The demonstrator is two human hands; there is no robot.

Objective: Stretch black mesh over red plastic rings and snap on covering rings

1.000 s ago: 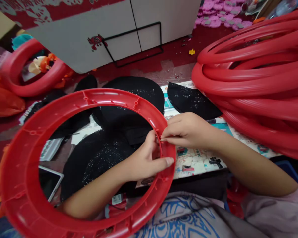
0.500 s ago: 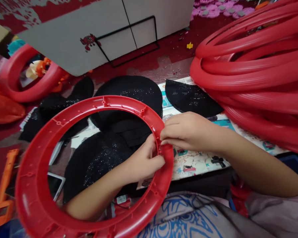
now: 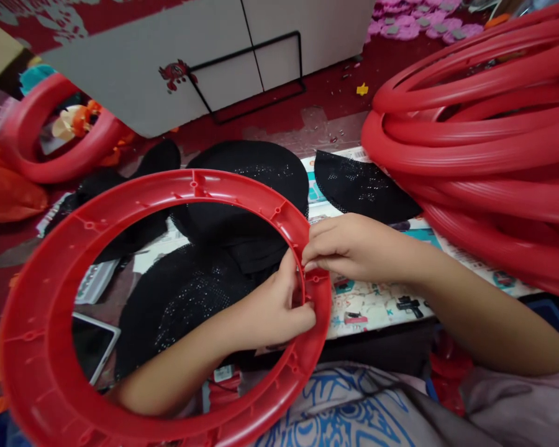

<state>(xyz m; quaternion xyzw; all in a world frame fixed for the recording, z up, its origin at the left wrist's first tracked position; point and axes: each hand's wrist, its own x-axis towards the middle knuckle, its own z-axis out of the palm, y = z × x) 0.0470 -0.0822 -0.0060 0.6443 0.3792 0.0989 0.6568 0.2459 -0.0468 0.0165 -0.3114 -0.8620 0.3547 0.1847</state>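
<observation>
A red plastic ring (image 3: 37, 292) with a hollow, ribbed channel facing up is tilted in front of me. Through its opening reaches my left hand (image 3: 274, 304), closed on the ring's inner rim at the right side. My right hand (image 3: 340, 245) comes from the right with fingers pinched together at the channel, close to my left fingertips. Whatever lies between the right fingertips is hidden or too small to name. Behind the ring lie round black fabric pieces (image 3: 205, 285) with shiny perforated patterns, and a separate black fabric piece (image 3: 358, 186) sits beyond my right hand.
Stacked red rings (image 3: 470, 149) rise at the right. A white box (image 3: 168, 37) with a black wire frame (image 3: 302, 62) stands at the back. A printed board (image 3: 372, 316) lies under the fabric. At the left are another red ring (image 3: 65, 167) and a white-edged tablet-like object (image 3: 114, 341).
The red ring has turned and shifted slightly left in view, its left side now farther out. Both hands remain at its right rim, the right fingertips slightly lower into the channel.
</observation>
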